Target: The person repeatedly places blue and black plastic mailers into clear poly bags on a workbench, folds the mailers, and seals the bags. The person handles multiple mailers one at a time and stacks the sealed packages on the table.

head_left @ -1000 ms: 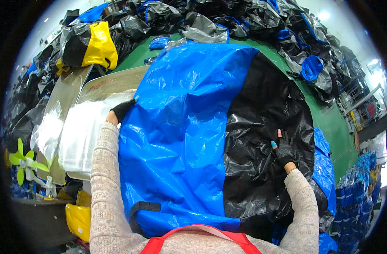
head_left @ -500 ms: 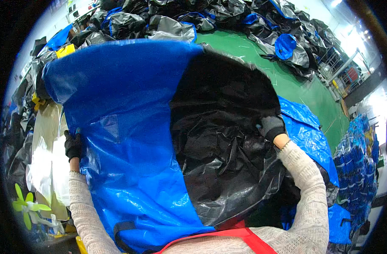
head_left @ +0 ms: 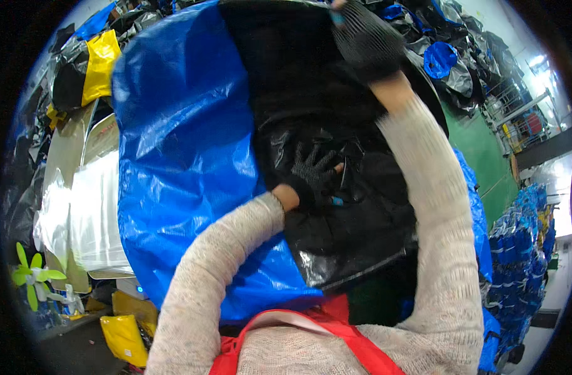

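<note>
Moved left hand (head_left: 309,178) inward, spread apart on 1 blue-and-black sheet (head_left: 186,137); raised right hand (head_left: 368,47) toward far edge, with grip unclear.

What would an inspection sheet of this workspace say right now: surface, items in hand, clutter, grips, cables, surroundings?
Surface: mostly hidden under the work; shiny pale panels show at left.
Items in hand: large, wrinkled blue-and-black sheet, blue on the left, black on the right.
Clutter: yellow piece at lower left; green-bladed fan at left; bundled blue pieces at right.
Left grip: black-gloved, fingers spread on the black part.
Right grip: black-gloved, over the far right of the sheet; contact unclear.
Cables: nothing seen clearly.
Surroundings: green floor at right; yellow-and-black item at far left.
</note>
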Demonstrator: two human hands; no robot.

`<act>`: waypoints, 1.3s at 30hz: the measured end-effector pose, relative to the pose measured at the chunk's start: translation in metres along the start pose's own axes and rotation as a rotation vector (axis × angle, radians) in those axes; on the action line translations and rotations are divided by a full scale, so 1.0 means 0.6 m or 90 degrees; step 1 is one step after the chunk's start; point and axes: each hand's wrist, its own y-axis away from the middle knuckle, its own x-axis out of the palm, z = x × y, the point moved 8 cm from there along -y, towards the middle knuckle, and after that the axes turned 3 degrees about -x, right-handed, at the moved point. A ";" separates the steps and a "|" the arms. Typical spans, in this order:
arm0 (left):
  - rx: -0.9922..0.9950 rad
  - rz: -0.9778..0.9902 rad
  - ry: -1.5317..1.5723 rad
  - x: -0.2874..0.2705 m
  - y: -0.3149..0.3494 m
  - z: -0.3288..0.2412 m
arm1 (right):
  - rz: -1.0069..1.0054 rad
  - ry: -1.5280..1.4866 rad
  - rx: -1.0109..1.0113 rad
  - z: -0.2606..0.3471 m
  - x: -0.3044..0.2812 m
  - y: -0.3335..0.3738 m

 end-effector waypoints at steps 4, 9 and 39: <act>0.033 -0.032 -0.025 0.015 -0.046 0.028 | 0.308 -0.216 0.009 0.126 -0.192 0.166; 0.020 -0.025 -0.009 0.024 0.001 0.035 | 0.701 -0.259 0.086 0.207 -0.239 0.422; -0.898 -0.541 -0.040 -0.124 0.971 0.101 | 0.649 -0.354 -0.074 0.217 -0.226 0.497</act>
